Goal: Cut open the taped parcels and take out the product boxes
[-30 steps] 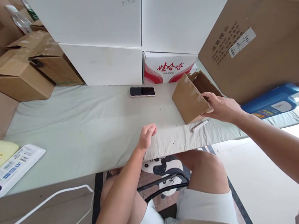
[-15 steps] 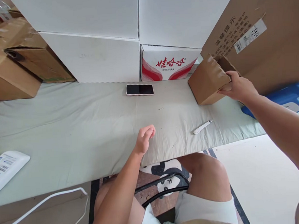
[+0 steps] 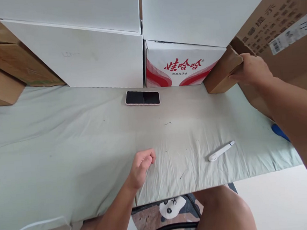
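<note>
My right hand (image 3: 252, 68) grips the near edge of a small open brown cardboard box (image 3: 223, 75), which stands at the right back, beside a white box with red print (image 3: 181, 65). My left hand (image 3: 142, 166) rests near the front edge of the cloth-covered table, curled closed with nothing visible in it. A white utility knife (image 3: 221, 151) lies on the cloth to the right. Farther back, a phone (image 3: 142, 98) lies with its dark screen up.
Large white boxes (image 3: 91, 59) form a wall at the back. Brown cartons (image 3: 1, 83) stand at the left, and a big printed carton (image 3: 294, 63) at the right. A blue object (image 3: 279, 132) shows partly behind my right arm. A white cable (image 3: 30, 227) runs at the lower left.
My right hand has pushed the small brown box farther back, against the big carton and the red-printed box. The view has shifted closer to the table. My left hand stays curled.
</note>
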A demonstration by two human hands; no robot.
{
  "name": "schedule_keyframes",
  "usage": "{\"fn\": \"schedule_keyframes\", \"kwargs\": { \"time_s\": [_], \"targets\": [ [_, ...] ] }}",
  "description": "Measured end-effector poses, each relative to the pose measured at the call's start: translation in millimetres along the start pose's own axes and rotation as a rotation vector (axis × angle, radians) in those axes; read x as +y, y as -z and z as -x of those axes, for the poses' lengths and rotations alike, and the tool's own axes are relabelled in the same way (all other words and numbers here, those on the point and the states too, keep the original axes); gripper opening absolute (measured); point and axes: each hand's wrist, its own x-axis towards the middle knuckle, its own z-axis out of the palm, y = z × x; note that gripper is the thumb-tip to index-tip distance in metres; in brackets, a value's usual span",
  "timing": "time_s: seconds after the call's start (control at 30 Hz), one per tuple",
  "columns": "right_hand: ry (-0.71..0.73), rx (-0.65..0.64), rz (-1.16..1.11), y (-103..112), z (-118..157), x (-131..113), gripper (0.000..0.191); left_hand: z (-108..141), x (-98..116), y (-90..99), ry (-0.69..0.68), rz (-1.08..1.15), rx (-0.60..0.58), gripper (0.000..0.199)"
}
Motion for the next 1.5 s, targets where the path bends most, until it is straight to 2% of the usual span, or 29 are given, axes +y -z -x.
{"fn": "schedule_keyframes", "kwargs": {
  "time_s": [0.03, 0.1, 0.2, 0.3, 0.37, 0.47, 0.53, 0.6, 0.67, 0.73, 0.83, 0.9, 1.0, 1.1, 1.17, 1.23, 1.33, 1.4, 1.47, 1.5],
  "targets": [
    [0.024, -0.049, 0.083, -4.1, -8.1, -5.1, 0.082, 0.1, 0.1, 1.1, 0.006, -0.003, -0.002, 0.053],
    [0.043, -0.096, 0.19, -12.8, -23.8, -16.3, 0.088, -0.6, 1.0, 3.3, 0.013, -0.009, -0.01, 0.056],
    [-0.003, -0.033, 0.173, -23.1, -40.5, -32.5, 0.088, -2.3, 4.8, 6.9, 0.01, 0.002, -0.01, 0.057],
    [-0.01, 0.044, 0.132, -25.4, -36.2, -44.7, 0.076, -0.8, 13.2, 10.3, -0.009, 0.035, -0.003, 0.055],
    [0.012, 0.097, 0.11, -25.5, -14.6, -49.9, 0.068, 3.5, 21.6, 13.4, -0.029, 0.056, 0.001, 0.052],
    [0.14, 0.23, 0.064, -33.9, 45.5, -56.8, 0.074, 14.5, 34.9, 23.4, -0.06, 0.087, 0.022, 0.052],
    [0.338, 0.215, 0.014, -46.7, 94.8, -67.8, 0.074, 23.7, 41.9, 34.0, -0.089, 0.115, 0.058, 0.052],
    [0.443, 0.092, -0.013, -61.9, 140.5, -92.2, 0.074, 33.6, 46.4, 46.1, -0.13, 0.147, 0.127, 0.051],
    [0.587, -0.042, -0.058, -75.4, 175.2, -135.2, 0.071, 43.4, 48.4, 57.8, -0.158, 0.19, 0.209, 0.05],
    [0.759, -0.104, -0.132, -84.4, 196.6, -196.6, 0.065, 52.5, 48.7, 68.4, -0.177, 0.238, 0.287, 0.049],
    [0.989, -0.146, -0.221, -88.6, 208.8, -311.0, 0.062, 65.0, 47.9, 83.3, -0.203, 0.3, 0.374, 0.05],
    [1.093, -0.169, -0.232, -86.4, 209.1, -391.8, 0.061, 72.7, 48.2, 93.2, -0.216, 0.332, 0.416, 0.049],
    [1.124, -0.173, -0.214, -79.5, 202.8, -502.8, 0.057, 82.1, 49.9, 107.6, -0.219, 0.381, 0.463, 0.046],
    [1.011, -0.171, -0.235, -74.9, 191.3, -584.9, 0.045, 87.2, 51.0, 120.5, -0.198, 0.44, 0.475, 0.044],
    [0.93, -0.162, -0.294, -75.7, 182.5, -619.2, 0.03, 88.0, 50.3, 127.7, -0.184, 0.472, 0.469, 0.045],
    [0.893, -0.141, -0.375, -79.1, 173.4, -639.5, 0.009, 87.4, 48.7, 133.2, -0.18, 0.514, 0.476, 0.047],
    [0.878, -0.123, -0.42, -85.6, 160.2, -655.0, 0.016, 86.1, 47.6, 137.4, -0.186, 0.589, 0.495, 0.051],
    [0.9, -0.11, -0.355, -89.6, 152.6, -662.1, 0.015, 86.5, 48.7, 137.5, -0.178, 0.614, 0.49, 0.051],
    [0.939, -0.09, -0.274, -93.3, 147.0, -668.5, 0.004, 88.0, 50.9, 136.6, -0.164, 0.611, 0.478, 0.05],
    [0.952, -0.082, -0.245, -95.0, 145.2, -671.1, 0.01, 89.1, 52.1, 136.0, -0.161, 0.605, 0.474, 0.05]
  ]
}}
